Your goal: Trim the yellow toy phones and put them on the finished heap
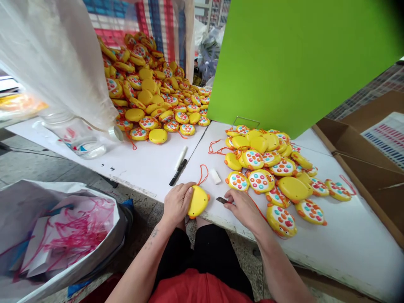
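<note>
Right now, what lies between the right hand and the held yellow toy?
Head view: the dark blade-like tool held in the right hand, then a bare strip of tabletop before the yellow toy.

The head camera faces forward and down at the nearby hands (177, 203) and table (151, 165).

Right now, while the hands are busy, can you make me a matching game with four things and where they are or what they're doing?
Things:
1. left hand
2. right hand
3. black marker
4. green board

Places and states:
A. lying on the table beside a slim white stick
B. holding a small dark blade
C. standing up behind a pile of toys
D. gripping a yellow toy at the table's edge

Right pairs: 1-D, 2-B, 3-A, 4-C
</note>
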Tool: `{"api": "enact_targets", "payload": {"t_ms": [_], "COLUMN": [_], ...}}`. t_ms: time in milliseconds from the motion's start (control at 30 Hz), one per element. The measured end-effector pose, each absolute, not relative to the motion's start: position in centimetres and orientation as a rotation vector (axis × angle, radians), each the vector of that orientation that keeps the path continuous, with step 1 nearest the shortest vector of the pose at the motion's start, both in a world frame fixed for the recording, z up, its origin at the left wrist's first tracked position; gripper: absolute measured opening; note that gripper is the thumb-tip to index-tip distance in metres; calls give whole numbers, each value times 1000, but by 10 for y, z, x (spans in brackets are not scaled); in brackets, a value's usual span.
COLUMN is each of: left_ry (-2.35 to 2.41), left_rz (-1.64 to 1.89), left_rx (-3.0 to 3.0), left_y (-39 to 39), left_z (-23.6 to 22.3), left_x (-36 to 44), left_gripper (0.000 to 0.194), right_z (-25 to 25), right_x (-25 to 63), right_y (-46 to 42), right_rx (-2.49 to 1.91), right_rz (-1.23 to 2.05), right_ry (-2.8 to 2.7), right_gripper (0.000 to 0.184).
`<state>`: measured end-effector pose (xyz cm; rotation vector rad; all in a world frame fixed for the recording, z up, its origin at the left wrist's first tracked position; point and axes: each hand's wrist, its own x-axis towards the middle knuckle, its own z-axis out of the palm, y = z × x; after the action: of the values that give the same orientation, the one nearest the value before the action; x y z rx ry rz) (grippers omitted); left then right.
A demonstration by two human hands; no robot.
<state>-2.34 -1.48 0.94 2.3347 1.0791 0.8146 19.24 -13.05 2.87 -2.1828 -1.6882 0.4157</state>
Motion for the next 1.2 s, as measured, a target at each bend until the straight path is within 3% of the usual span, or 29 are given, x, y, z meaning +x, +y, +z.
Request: {"api": "enact_targets", "payload": {"t_ms": [200,500,867,1200], "left_ry": [1043,1053,1046,1047], "left_rz": [798,793,750,734], "left_rx": [2374,2380,2424,2443], "left_y": [-14,-14,-12,-12], "left_z": [12,10,9,12], "left_x": [-24,-23,-23,-22], "left_gripper": [37,35,35,35], "right_z": [32,42,54,49], "right_x": [187,164,149,152], "right_y": [-133,-124,-113,-103], "right_rx": [-2117,-1710,-1762,-1885], "right_rz": [420,335,338,103], "right_ry": [-1698,-1666,-1886,-2026], "right_gripper": [8,11,13,13]}}
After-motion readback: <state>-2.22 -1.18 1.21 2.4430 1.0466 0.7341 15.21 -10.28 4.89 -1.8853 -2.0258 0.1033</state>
